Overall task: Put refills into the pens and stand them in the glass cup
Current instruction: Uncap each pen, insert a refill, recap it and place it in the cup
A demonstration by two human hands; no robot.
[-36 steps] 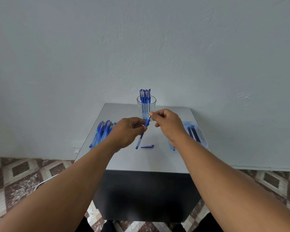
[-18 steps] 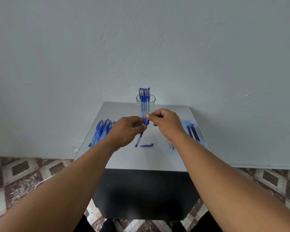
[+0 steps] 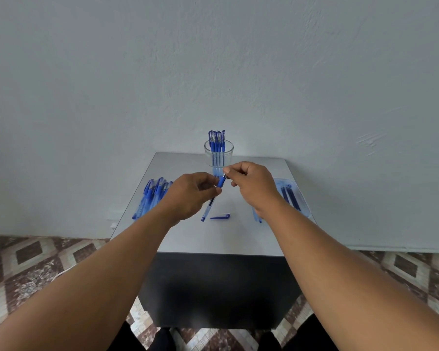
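Change: hardly anything; both hands stay raised at the pen.
Head view: left hand (image 3: 188,193) grips the clear pen (image 3: 212,200) barrel; right hand (image 3: 251,183) pinches its metal tip.
Places: glass cup (image 3: 219,158) at 12 o'clock, loose cap (image 3: 220,216) at 6 o'clock on the worktop (image 3: 213,239).
Technique: twist squarely, barrel steady.
Materials: smooth plastic, grey matte top.

Blue pens (image 3: 216,141), clear glass cup (image 3: 218,155), grey table (image 3: 208,239), brown-and-cream diamond-patterned floor (image 3: 36,264).

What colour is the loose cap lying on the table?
Blue; the loose cap shows clearly in the head view.
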